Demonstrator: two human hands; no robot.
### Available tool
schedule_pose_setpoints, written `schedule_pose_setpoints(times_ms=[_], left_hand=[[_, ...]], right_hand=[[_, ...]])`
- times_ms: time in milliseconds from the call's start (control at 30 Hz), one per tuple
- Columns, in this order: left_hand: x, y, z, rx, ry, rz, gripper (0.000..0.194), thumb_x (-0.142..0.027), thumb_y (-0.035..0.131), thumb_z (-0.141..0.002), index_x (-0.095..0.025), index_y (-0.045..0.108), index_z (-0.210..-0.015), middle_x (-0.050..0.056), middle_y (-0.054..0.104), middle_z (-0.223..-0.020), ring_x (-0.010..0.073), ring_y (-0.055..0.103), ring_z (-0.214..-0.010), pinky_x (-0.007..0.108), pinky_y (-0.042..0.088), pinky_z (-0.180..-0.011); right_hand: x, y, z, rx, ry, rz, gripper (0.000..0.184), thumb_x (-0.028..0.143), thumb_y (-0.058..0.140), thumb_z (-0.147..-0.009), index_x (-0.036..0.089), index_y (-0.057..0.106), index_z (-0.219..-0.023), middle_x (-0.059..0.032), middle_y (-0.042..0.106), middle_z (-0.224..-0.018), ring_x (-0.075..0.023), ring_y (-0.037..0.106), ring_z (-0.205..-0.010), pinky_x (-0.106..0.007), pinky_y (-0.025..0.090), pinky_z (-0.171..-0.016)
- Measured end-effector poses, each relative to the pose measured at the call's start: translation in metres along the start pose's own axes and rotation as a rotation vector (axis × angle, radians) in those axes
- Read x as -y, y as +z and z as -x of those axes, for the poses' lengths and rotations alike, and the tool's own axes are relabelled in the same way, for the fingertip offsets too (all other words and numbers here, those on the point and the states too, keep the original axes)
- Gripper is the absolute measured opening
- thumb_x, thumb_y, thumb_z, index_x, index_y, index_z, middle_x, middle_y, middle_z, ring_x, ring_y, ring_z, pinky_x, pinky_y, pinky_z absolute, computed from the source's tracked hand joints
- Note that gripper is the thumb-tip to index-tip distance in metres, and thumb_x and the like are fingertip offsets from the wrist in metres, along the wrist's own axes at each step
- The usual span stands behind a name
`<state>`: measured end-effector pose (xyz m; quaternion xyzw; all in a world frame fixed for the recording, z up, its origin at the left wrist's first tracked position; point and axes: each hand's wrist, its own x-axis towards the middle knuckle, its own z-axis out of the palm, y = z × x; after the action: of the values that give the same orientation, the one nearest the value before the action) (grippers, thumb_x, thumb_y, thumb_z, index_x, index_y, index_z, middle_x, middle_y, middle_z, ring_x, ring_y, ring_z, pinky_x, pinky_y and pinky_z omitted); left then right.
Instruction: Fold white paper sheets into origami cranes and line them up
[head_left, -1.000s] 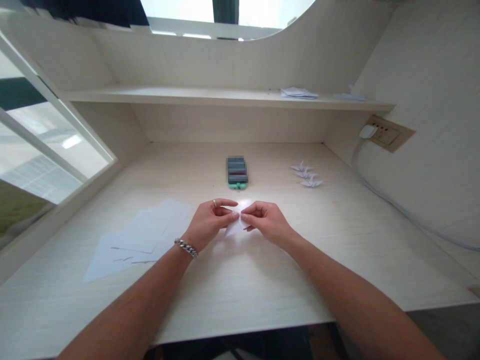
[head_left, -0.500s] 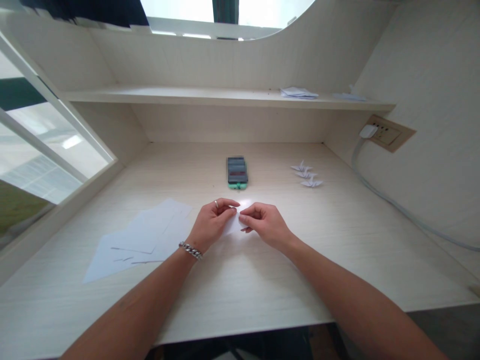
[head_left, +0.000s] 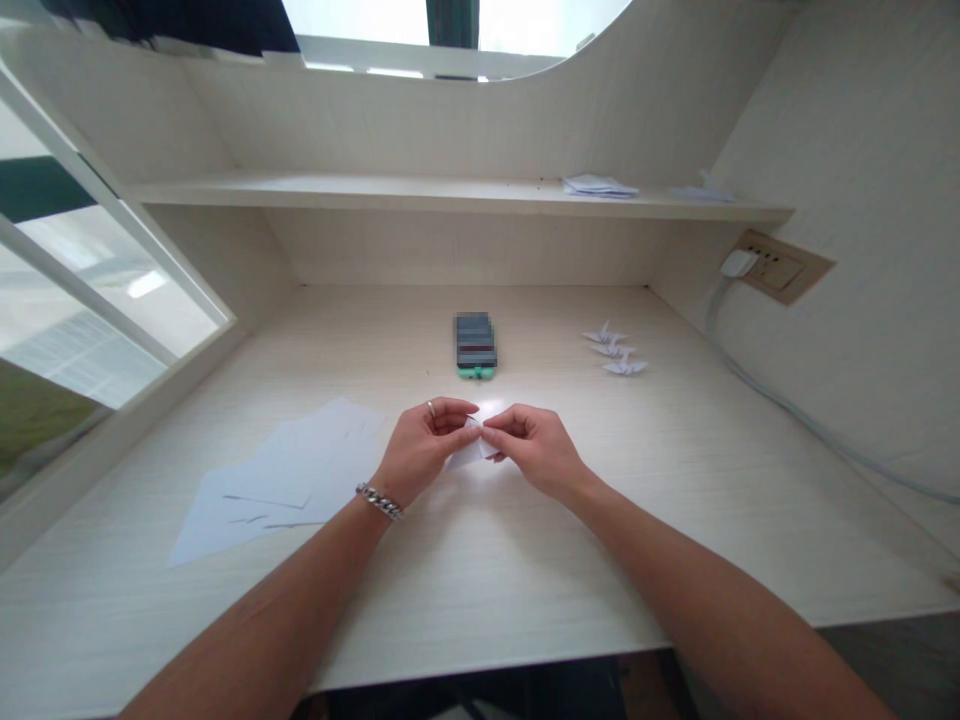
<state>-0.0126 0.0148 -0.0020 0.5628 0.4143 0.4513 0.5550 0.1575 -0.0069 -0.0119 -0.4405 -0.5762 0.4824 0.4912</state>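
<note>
A small folded piece of white paper [head_left: 469,456] is held between my two hands, just above the desk. My left hand [head_left: 429,440], with a ring and a chain bracelet, pinches its left side between thumb and fingers. My right hand [head_left: 534,445] grips the right side, its thumb tip close to the left thumb. The fingers cover part of the folds. Off to the right stand several small folded paper cranes [head_left: 615,350] in a close row.
Loose white paper sheets [head_left: 277,480] lie on the desk at the left. Beyond my hands is a dark device with a green end [head_left: 475,345]. Folded papers [head_left: 598,186] rest on the shelf [head_left: 375,190]. A white cable [head_left: 780,400] runs from the wall socket [head_left: 784,267].
My thumbs have come closer together over the paper, and its lower part shows a little more. The desk items stay where they were.
</note>
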Motion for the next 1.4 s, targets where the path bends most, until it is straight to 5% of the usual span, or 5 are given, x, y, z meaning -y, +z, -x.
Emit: schedule_pose_setpoints(times_ms=[567, 867, 1133, 1400], left_hand=[[-0.0024, 0.0042, -0.0003, -0.061, -0.023, -0.068, 0.027, -0.036, 0.068, -0.075, -0.014, 0.068, -0.092, -0.004, 0.056, -0.056, 0.0086, 0.047, -0.049, 0.021, 0.035, -0.048], [-0.0038, 0.0009, 0.0009, -0.022, -0.030, -0.114, 0.042, -0.035, 0.078, -0.065, -0.013, 0.064, -0.097, 0.004, 0.070, -0.068, 0.0154, 0.063, -0.061, 0.025, 0.043, -0.056], [-0.0044, 0.0003, 0.0017, 0.006, -0.020, -0.132, 0.042, -0.031, 0.080, -0.064, -0.013, 0.064, -0.098, 0.001, 0.067, -0.064, 0.0144, 0.063, -0.062, 0.025, 0.045, -0.059], [-0.0051, 0.0009, 0.0010, -0.085, -0.045, -0.094, 0.037, -0.030, 0.080, -0.061, -0.014, 0.068, -0.092, 0.000, 0.067, -0.064, 0.0137, 0.061, -0.060, 0.024, 0.045, -0.056]], right_hand=[[0.0010, 0.0014, -0.0003, 0.022, 0.045, -0.042, 0.029, 0.041, 0.073, -0.071, 0.013, 0.068, -0.077, -0.0031, 0.069, -0.069, -0.0146, 0.066, -0.060, -0.031, 0.058, -0.059], [-0.0008, 0.0015, -0.0012, 0.042, 0.081, -0.089, 0.034, 0.044, 0.076, -0.069, 0.013, 0.067, -0.082, -0.0031, 0.069, -0.072, -0.0151, 0.067, -0.062, -0.032, 0.059, -0.063], [0.0000, 0.0010, -0.0011, 0.022, 0.100, -0.089, 0.038, 0.045, 0.078, -0.066, 0.013, 0.065, -0.082, -0.0030, 0.068, -0.068, -0.0169, 0.068, -0.060, -0.031, 0.057, -0.060], [0.0011, -0.0013, -0.0009, 0.020, 0.098, -0.043, 0.036, 0.046, 0.075, -0.070, 0.012, 0.067, -0.081, -0.0031, 0.067, -0.064, -0.0155, 0.067, -0.059, -0.030, 0.057, -0.059]])
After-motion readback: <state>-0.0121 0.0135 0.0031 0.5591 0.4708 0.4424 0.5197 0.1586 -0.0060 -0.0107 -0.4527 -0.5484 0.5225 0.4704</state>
